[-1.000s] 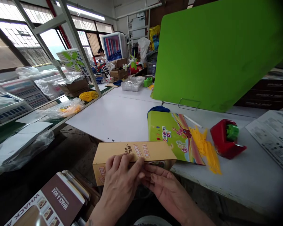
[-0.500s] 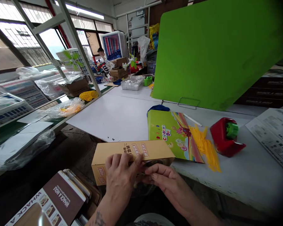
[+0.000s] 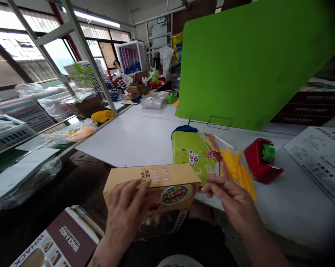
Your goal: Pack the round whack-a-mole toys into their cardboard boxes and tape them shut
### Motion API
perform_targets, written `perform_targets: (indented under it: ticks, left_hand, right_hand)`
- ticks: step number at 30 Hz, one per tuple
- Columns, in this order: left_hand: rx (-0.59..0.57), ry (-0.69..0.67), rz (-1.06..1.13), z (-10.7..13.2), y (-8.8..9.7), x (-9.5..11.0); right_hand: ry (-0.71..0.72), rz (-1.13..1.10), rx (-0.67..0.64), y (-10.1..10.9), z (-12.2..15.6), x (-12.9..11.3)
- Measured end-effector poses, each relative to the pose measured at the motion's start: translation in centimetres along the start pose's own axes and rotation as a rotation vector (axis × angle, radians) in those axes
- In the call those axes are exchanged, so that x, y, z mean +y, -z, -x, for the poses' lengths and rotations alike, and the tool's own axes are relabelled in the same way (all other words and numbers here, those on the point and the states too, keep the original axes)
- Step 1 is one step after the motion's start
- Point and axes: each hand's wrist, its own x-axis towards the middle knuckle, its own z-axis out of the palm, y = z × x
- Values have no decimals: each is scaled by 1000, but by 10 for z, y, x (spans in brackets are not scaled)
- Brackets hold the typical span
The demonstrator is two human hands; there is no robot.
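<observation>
A tan cardboard toy box (image 3: 153,174) stands slightly tilted at the table's near edge. Its top panel has printed lettering, its side a round coloured picture, and colourful pieces show behind a dark window lower down. My left hand (image 3: 127,211) lies over the left part of the box, fingers bent on its top edge, a little blurred. Just past the box's right end is my right hand (image 3: 234,200), apart from it, thumb and fingers pinched together. Whatever that pinch may hold is too small to make out.
On the table lie a green Children's Day sheet (image 3: 195,152), yellow strips (image 3: 239,174) and a red tape dispenser (image 3: 262,161). A large green board (image 3: 245,70) leans behind them. Printed Whack A Mole boxes (image 3: 69,230) sit at lower left. A person (image 3: 117,66) is far back.
My right hand has moved right, away from the box's side, which shows its picture and window now. The left hand has shifted left along the box. The view has turned slightly.
</observation>
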Motion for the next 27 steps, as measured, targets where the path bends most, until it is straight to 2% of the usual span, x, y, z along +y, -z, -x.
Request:
perform_targets:
  ticks: [1, 2, 3, 5, 7, 9, 11, 13, 14, 15, 18, 20, 23, 27]
  left_hand:
    - [84, 74, -7, 8, 0, -10]
    - [133, 217, 33, 19, -1, -20]
    - [121, 393, 135, 31, -4, -30]
    - [-36, 713, 457, 58, -17, -43]
    - [-274, 955, 730, 86, -32, -49]
    - [-405, 1054, 830, 106, -44, -49]
    - [-407, 1084, 835, 113, -47, -48]
    - [-366, 1052, 810, 102, -37, -47]
    - [-357, 987, 781, 92, -28, -46]
    - [-363, 886, 746, 79, -17, -44]
    - [-421, 465, 531, 37, 13, -32]
    - [-435, 266, 382, 18, 23, -18]
    - [-483, 91, 306, 10, 17, 8]
    - [-701, 116, 281, 16, -10, 41]
  right_hand:
    - [37, 28, 89, 12, -6, 7]
    - [53, 62, 180, 26, -13, 14]
    - [48, 98, 266, 40, -18, 22]
    - [13, 178, 395, 68, -28, 39]
    - [-21, 257, 465, 92, -33, 57]
    - [-45, 335, 492, 110, -37, 75]
    - [-63, 413, 501, 124, -41, 90]
    - [-79, 528, 506, 137, -46, 100]
    - [-83, 598, 507, 144, -49, 104]
    - [-85, 674, 505, 150, -52, 106]
    - [-86, 897, 482, 166, -59, 110]
    - [-106, 1011, 461, 174, -61, 115]
    - [-160, 1109, 431, 181, -60, 124]
    - [-208, 1144, 419, 188, -61, 136]
